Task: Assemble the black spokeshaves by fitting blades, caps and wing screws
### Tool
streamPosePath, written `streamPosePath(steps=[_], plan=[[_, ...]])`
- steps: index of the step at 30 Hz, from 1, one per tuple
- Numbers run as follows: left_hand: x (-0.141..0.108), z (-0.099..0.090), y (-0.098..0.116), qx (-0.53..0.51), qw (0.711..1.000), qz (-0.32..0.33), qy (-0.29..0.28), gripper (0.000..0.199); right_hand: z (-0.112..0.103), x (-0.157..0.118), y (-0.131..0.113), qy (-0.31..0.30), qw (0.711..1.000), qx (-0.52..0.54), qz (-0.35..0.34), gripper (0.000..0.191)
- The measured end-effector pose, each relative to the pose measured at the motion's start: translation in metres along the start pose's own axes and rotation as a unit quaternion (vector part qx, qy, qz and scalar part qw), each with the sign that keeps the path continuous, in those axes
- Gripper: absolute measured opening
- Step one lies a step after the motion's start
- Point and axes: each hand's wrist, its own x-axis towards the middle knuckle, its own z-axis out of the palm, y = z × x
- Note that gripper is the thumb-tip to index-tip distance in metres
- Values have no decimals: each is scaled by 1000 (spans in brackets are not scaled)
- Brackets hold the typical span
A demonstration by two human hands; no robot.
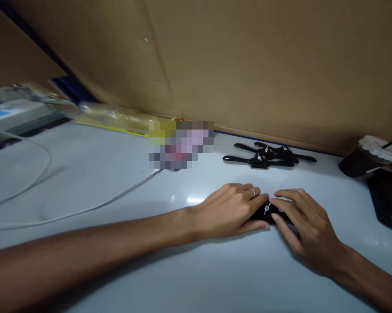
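A black spokeshave (266, 214) with a silver thumbscrew is held low over the white table, or on it; I cannot tell which. My left hand (230, 211), wearing a ring, is closed around its left end, the thumb along the near side. From the right, my right hand (308, 228) curves over the other end, thumb and index finger close to the thumbscrew. The right handle is mostly hidden under these fingers. Behind my hands lie more black spokeshaves (259, 161), grouped and partly overlapping near the back panel.
A brown panel (264, 65) rises behind the table (133, 265). A lidded cup (359, 158) with a dark drink and straw stands at right, by a dark object (383, 202). A white cable (117, 196) runs left from a blurred-out item (185, 148). Plastic-wrapped material (117, 117) lies behind.
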Motion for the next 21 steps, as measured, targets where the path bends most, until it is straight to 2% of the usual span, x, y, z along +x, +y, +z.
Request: streamPosePath(steps=[4,11,17,21], plan=[[-1,0,0,-15,1000,19,3,49,0,0,0,-2,1000,12,-26,25],[-3,-3,1,-46,998,46,4,43,-1,3,-1,-21,999,32,-36,8],[-2,-2,1,-34,998,58,11,47,-4,5,-4,-14,999,1,-48,16],[-2,-4,2,-25,998,57,8,43,-4,3,-3,-13,998,9,-59,19]])
